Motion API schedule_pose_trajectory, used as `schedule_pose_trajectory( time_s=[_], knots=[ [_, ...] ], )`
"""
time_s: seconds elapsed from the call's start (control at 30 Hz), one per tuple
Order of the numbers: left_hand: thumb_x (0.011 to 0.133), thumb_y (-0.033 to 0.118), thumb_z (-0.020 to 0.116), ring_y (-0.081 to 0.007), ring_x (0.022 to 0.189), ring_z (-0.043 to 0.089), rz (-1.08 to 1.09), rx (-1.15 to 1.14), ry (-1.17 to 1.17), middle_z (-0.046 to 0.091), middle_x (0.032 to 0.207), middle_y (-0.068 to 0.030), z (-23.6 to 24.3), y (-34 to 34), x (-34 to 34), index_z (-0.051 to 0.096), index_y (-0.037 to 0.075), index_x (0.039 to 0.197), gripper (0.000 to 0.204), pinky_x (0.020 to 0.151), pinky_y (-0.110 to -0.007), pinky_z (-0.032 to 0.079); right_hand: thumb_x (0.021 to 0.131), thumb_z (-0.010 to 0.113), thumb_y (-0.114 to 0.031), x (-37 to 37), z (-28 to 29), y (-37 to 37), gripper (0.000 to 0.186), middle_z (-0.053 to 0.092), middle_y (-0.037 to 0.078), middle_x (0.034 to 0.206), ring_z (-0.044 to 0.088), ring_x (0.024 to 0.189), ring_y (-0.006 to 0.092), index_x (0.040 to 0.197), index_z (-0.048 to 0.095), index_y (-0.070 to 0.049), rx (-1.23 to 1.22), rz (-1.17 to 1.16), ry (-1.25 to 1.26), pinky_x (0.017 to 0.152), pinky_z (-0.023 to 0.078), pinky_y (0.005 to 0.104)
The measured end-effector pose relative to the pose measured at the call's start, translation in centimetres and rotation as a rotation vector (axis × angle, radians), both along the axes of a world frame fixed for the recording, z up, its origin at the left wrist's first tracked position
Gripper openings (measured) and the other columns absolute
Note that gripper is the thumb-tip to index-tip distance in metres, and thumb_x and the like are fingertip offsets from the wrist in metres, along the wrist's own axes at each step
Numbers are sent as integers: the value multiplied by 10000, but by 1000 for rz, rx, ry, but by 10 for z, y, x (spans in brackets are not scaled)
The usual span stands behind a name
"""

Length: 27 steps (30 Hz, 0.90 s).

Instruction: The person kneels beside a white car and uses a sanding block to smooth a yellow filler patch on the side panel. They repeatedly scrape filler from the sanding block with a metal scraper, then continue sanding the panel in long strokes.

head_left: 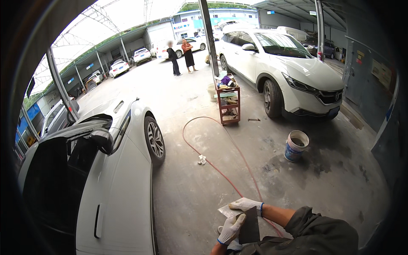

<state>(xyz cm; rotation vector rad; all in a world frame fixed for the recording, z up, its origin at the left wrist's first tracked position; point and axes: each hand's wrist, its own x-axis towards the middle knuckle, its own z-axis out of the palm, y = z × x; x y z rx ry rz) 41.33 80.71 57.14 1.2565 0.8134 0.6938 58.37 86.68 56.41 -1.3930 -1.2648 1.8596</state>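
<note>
Both of my hands wear white work gloves and are close together low in the view, in front of my body. My left hand (230, 229) grips a dark grey rectangular sheet (250, 229) that looks like sandpaper, its thumb lying over the edge. Just beyond it, my right hand (246, 204) is closed on a pale, flat sheet (223, 211) that sticks out to the left. Whether the two sheets are joined is hidden by the gloves.
A white car (123, 182) stands close on my left; another white car (289, 63) is ahead right. A red hose (199, 154) loops over the floor near a crumpled white rag (202, 160). A bucket (296, 145) and a loaded red cart (230, 106) stand ahead. Two people (180, 55) stand farther off.
</note>
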Motion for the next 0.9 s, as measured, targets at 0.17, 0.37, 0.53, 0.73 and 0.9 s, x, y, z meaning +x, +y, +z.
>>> schedule_pose_trajectory(
  time_s=[0.17, 0.37, 0.53, 0.73, 0.9],
  knots=[
    [1013, 272, 569, -82, 887, 557, 128, -136, -139, 645, 981, -16, 29, 119, -46, 652, -43, 1095, 336, 794, -249, 467, 991, 603, -330, -48, 17, 123, 372, 693, 21, 1015, 595, 861, 88, 1153, 685, -5, -59, 35, 147, 754, 506, 274],
    [1000, 303, 602, -49, 739, 529, 225, -89, -103, 629, 852, 24, 46, 248, -87, 673, -21, 990, 332, 635, -224, 447, 1003, 578, -292, -81, -11, 211, 354, 694, 23, 1024, 591, 876, 89, 1162, 674, 9, -145, -32, 384, 775, 512, 275],
    [987, 335, 622, -54, 625, 502, 624, -227, -155, 575, 728, 52, -15, 351, -130, 652, 58, 845, 313, 535, -245, 410, 1021, 537, -330, -97, -3, 291, 419, 693, 37, 1118, 576, 1002, 107, 1227, 651, 17, -57, 209, 47, 914, 456, 273],
    [999, 366, 595, -64, 678, 543, 499, -210, -251, 606, 783, 37, -16, 483, -147, 657, 31, 952, 344, 603, -249, 465, 988, 594, -331, -64, -24, 472, 370, 700, 40, 965, 608, 808, 104, 1056, 712, 13, -239, 0, -6, 737, 508, 283],
    [1016, 305, 577, -61, 805, 512, 198, -177, -101, 623, 944, 14, 28, 602, -92, 656, -30, 1077, 350, 717, -222, 432, 979, 632, -321, -99, 9, 628, 317, 683, -8, 921, 593, 787, 57, 1038, 698, -16, -66, 154, 108, 657, 504, 242]
  ],
)
